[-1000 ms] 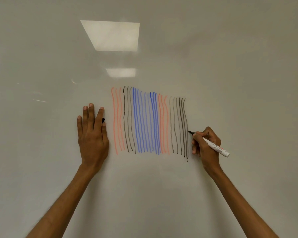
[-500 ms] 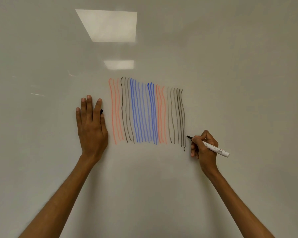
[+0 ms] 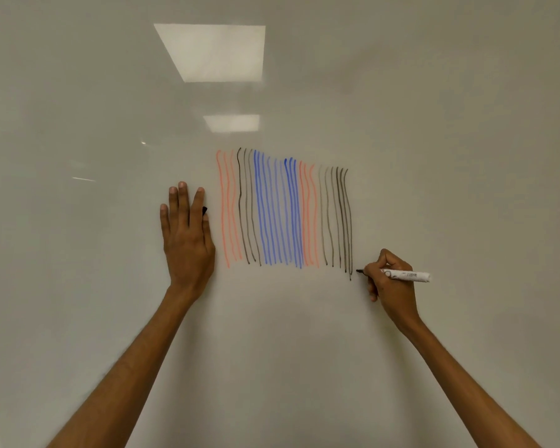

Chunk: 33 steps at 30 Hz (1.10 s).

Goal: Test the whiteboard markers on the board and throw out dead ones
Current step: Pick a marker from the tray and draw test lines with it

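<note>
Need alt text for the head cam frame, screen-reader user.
A person's right hand grips a white marker, black tip by the foot of the rightmost stroke on the whiteboard. Vertical test strokes run orange, black, blue, orange, grey-black; the left hand rests flat to their left.

whiteboard [image 3: 434, 124]: showing plain grey-white, with two paler rectangular glare patches toward its top edge
stripes: running as wavy vertical lines in colour bands
band 1 [image 3: 226, 208]: showing pale orange
band 2 [image 3: 244, 205]: going from black to grey
band 3 [image 3: 275, 211]: showing blue, mixed light and dark
band 4 [image 3: 307, 215]: showing pale orange
band 5 [image 3: 337, 218]: darkening from grey to black toward the board's right edge
marker [image 3: 404, 275]: showing a white barrel, grey print and a black tip
</note>
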Tool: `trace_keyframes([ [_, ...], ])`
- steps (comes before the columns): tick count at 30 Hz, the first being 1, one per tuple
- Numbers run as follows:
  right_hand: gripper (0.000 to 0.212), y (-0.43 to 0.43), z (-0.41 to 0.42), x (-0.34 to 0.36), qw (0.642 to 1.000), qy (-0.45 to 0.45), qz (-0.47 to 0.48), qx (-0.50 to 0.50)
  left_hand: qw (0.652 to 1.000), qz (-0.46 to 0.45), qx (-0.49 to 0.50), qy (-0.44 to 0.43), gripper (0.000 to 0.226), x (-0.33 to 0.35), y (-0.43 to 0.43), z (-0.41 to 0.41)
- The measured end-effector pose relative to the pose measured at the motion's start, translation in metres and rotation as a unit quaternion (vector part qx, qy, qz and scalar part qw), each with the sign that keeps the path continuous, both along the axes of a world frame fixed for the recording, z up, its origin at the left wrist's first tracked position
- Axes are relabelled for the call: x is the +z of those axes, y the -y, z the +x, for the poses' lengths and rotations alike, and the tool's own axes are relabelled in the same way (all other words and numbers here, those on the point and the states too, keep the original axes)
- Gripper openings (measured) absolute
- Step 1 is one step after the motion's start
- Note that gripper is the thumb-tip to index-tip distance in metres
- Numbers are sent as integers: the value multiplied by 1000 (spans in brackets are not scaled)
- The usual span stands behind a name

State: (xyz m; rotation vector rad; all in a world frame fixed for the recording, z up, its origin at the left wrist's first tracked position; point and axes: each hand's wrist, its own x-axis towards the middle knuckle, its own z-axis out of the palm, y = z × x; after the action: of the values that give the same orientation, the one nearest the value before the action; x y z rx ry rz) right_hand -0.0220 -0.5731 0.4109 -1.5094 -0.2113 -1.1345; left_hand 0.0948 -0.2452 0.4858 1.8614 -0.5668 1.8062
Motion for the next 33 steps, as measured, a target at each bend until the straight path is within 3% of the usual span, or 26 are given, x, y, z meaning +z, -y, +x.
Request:
trace_keyframes([
  [3,33,1,-3,8,1000,-13,-8,2,1000,0,-4,2,49,-1,0,0],
  [10,12,-9,-20,86,994,110,0,10,1000,-5,-1,7,48,-1,0,0],
  [16,14,-12,-9,131,994,105,-14,-4,1000,-10,-11,17,47,-2,0,2],
  [33,13,-11,-5,71,997,71,3,-23,995,-4,-102,19,47,-11,-4,2],
])
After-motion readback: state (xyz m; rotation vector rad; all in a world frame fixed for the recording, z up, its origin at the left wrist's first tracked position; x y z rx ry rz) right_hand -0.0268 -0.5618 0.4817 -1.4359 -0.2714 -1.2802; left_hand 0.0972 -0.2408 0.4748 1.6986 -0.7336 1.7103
